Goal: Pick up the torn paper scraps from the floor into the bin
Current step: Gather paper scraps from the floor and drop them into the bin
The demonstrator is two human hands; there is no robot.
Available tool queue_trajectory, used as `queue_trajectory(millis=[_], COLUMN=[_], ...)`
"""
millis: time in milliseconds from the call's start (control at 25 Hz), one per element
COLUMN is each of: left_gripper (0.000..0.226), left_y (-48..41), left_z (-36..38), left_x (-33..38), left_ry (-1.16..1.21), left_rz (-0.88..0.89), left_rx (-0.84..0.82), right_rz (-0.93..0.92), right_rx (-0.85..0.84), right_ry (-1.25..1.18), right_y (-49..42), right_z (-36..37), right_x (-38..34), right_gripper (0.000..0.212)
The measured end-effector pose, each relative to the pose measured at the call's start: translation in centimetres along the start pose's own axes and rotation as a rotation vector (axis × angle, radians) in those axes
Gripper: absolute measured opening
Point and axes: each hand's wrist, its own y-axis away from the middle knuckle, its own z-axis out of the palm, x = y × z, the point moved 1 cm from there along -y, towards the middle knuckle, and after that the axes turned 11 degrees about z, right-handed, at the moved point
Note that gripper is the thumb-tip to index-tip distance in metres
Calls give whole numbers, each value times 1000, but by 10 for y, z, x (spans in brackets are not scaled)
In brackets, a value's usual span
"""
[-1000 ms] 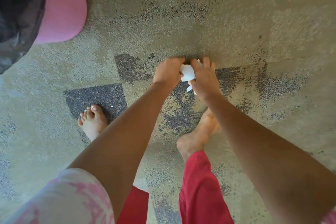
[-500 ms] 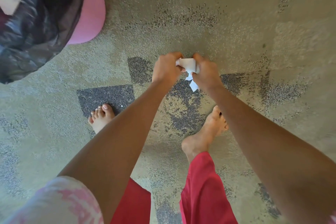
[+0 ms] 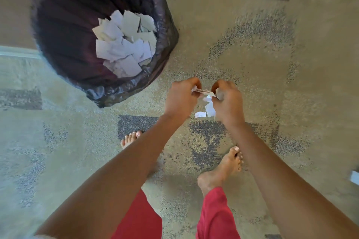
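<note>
My left hand [image 3: 180, 99] and my right hand [image 3: 228, 101] are held close together above the carpet, both closed on a small bunch of white paper scraps [image 3: 206, 93]. A few scraps [image 3: 209, 109] hang below my right hand, and one small piece [image 3: 200, 114] shows just under them, in the air or on the floor, I cannot tell which. The bin [image 3: 165, 31], lined with a black bag, stands up and to the left of my hands. Several white scraps [image 3: 124, 44] lie inside it.
My bare feet [image 3: 223, 170] stand on the patterned beige and grey carpet [image 3: 272, 64], below my hands. A brown surface [image 3: 11, 15] lies left of the bin. A small white object [image 3: 354, 177] sits at the right edge.
The view has swung so that the bin is fully visible at upper left. My hands have lifted off the floor with the scraps, which now dangle loosely between them.
</note>
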Motion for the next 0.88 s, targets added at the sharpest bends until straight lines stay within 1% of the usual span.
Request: queue_trajectory(millis=[120, 240, 360, 480, 560, 680, 880], left_gripper=[9, 11, 10, 8, 10, 5, 13], left_y=[8, 19, 26, 25, 23, 21, 17], left_z=[-45, -97, -148, -187, -203, -212, -205], left_x=[26, 46, 50, 26, 3, -28, -57], left_ry=[48, 108, 135, 96, 63, 37, -68], left_rz=[84, 158, 150, 84, 22, -45, -151], left_rx=[176, 369, 519, 635, 676, 670, 633], right_rz=[-47, -117, -246, -355, -423, -517, -559], right_rx=[134, 198, 242, 240, 225, 227, 163], right_ry=[-205, -363, -393, -386, -342, -252, -120], right_y=[12, 25, 27, 15, 4, -11, -20], right_z=[-36, -68, -76, -57, -39, -9, 27], right_x=[-42, -94, -149, -199, -224, -247, -252], right_gripper=[23, 26, 22, 18, 16, 11, 23])
